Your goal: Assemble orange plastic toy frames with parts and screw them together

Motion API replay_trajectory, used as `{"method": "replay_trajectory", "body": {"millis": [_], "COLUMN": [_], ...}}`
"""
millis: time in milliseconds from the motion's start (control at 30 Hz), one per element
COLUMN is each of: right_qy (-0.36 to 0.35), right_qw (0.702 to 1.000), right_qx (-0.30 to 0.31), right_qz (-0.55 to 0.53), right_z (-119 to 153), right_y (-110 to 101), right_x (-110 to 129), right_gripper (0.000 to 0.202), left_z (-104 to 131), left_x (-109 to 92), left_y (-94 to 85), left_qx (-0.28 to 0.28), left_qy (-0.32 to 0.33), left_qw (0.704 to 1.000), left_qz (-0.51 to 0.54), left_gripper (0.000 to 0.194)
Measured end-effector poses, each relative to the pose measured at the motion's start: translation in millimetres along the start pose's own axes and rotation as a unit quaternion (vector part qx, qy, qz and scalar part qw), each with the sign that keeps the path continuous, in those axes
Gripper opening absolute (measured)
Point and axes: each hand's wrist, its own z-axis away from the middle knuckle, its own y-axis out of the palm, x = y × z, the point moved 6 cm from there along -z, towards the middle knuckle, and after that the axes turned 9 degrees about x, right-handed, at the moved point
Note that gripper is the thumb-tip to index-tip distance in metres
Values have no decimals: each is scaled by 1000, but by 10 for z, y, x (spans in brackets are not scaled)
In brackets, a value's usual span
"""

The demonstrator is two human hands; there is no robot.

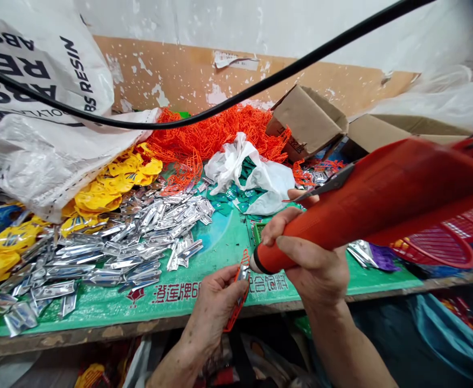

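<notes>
My left hand (pixel 216 299) pinches a small orange plastic frame (pixel 235 312) with a shiny silver plate (pixel 243 268) on it, just beyond the table's front edge. My right hand (pixel 315 264) is wrapped round a thick red electric screwdriver (pixel 321 223), tilted with its nose down to the left. That nose meets or nearly meets the silver plate; its bit cannot be made out. A pointed grey metal blade (pixel 327 183) lies along the tool's upper side, by the right fingers. Left of my hands spreads a heap of silver plates (pixel 139 245).
Orange frames (pixel 220 129) are piled at the back, beside a white plastic bag (pixel 269 183) with green pieces. Yellow parts (pixel 103 188) and a large white sack (pixel 38 151) stand left. Cardboard boxes (pixel 307 118) and red mesh parts (pixel 434 245) are right. A black cable (pixel 236 99) crosses above.
</notes>
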Motion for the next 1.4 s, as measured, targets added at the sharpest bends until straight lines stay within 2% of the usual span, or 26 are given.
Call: {"method": "replay_trajectory", "body": {"millis": [167, 400, 633, 767, 867, 967, 1067, 1233, 1400], "right_qy": [1, -16, -31, -21, -28, -68, -102, -82, -70], "right_qw": [1000, 999, 999, 999, 999, 997, 992, 989, 989], "right_qx": [-5, 10, 24, 22, 22, -15, -71, -104, -118], "right_qz": [1, 35, 23, 34, 16, -24, -2, 58, 59], "right_z": [4, 23, 53, 77, 41, -66, -197, -326, -322], "right_y": [-9, -16, 3, 0, -7, -120, -336, -636, -748], "right_x": [-3, -20, -87, -103, -12, 133, 178, -90, -332], "right_gripper": [32, 18, 39, 39, 36, 32, 17, 14, 15], "left_z": [14, 17, 23, 46, 60, 56, 35, 54, 99], "left_x": [-35, -31, 42, 30, 3, -10, -15, -51, -114], "left_y": [13, 43, -1, -27, -40, -97, -151, -201, -203], "left_qx": [-9, -20, -45, -61, -56, -58, -48, -57, -51], "left_qy": [3, -4, -8, -15, -18, -14, -4, 6, 17], "left_qw": [1000, 999, 997, 997, 997, 996, 994, 993, 997], "left_qz": [-11, 25, 55, 45, 42, 59, 99, 105, 62], "left_gripper": [21, 22, 28, 28, 29, 33, 39, 39, 35]}}
